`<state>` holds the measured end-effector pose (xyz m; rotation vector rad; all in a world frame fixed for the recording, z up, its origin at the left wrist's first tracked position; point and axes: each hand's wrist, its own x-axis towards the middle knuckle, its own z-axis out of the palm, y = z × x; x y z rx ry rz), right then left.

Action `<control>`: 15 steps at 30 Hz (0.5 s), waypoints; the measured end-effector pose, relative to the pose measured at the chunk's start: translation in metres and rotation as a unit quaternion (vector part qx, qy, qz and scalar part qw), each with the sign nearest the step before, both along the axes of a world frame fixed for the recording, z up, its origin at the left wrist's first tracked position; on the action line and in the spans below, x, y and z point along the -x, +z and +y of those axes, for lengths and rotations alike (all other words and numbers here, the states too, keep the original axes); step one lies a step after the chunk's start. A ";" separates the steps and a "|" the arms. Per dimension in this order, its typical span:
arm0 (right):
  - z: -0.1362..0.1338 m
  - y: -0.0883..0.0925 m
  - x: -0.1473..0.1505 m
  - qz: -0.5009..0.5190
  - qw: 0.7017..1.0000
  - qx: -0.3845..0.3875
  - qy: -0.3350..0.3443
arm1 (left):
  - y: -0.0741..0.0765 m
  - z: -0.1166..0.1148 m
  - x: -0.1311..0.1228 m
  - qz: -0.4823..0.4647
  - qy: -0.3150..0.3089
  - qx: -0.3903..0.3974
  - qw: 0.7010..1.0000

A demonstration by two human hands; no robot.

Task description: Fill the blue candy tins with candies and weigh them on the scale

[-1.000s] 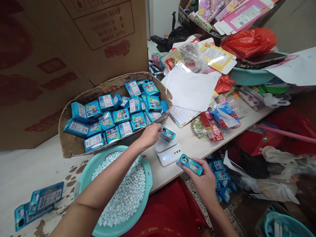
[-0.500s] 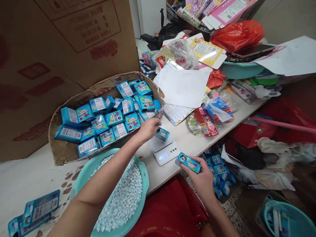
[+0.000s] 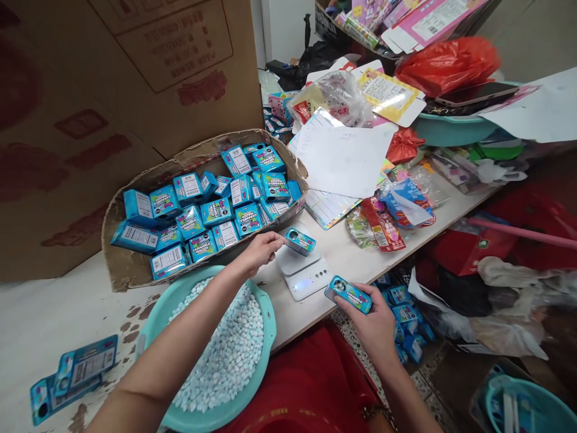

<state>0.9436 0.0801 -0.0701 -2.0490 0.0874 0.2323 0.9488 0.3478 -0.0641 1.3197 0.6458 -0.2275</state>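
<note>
A small blue candy box (image 3: 300,242) rests on the plate of a white digital scale (image 3: 307,281), whose display is lit. Just left of that box is my left hand (image 3: 264,251), its thumb and fingertips pressed together; whether anything small is between them is too small to tell. My right hand (image 3: 370,313) holds another blue box (image 3: 349,294) at the table's front edge, right of the scale. Below my left forearm lies a teal basin (image 3: 269,322) of pale blue and white candies (image 3: 225,355). Behind it, a cut-down cardboard box (image 3: 115,240) holds several blue packs.
A large carton (image 3: 135,78) rises at the back left. White paper (image 3: 349,156) and candy packets (image 3: 383,222) lie behind the scale. Flat blue cartons (image 3: 85,364) are at the lower left. More blue packs (image 3: 412,337) sit below the table edge.
My left hand has drawn back to the left, away from the box on the scale. The view has shifted slightly; my right hand keeps its box.
</note>
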 end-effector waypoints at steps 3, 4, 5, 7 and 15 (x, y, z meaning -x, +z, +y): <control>0.002 -0.003 0.001 -0.003 1.000 0.000 0.006 | -0.006 0.004 -0.001 -0.019 -0.040 -0.110 0.993; 0.003 -0.004 0.002 -0.001 1.000 0.000 0.007 | -0.006 0.006 -0.003 -0.022 -0.058 -0.153 0.986; 0.003 -0.004 0.002 0.001 1.000 0.001 0.007 | -0.005 0.007 -0.005 -0.027 -0.077 -0.200 0.976; 0.004 -0.006 0.003 0.005 1.000 0.000 0.004 | 0.001 0.008 -0.013 -0.042 -0.113 -0.295 0.948; 0.005 -0.006 0.003 0.011 1.000 -0.015 0.004 | 0.019 -0.003 -0.043 -0.055 -0.223 -0.439 0.869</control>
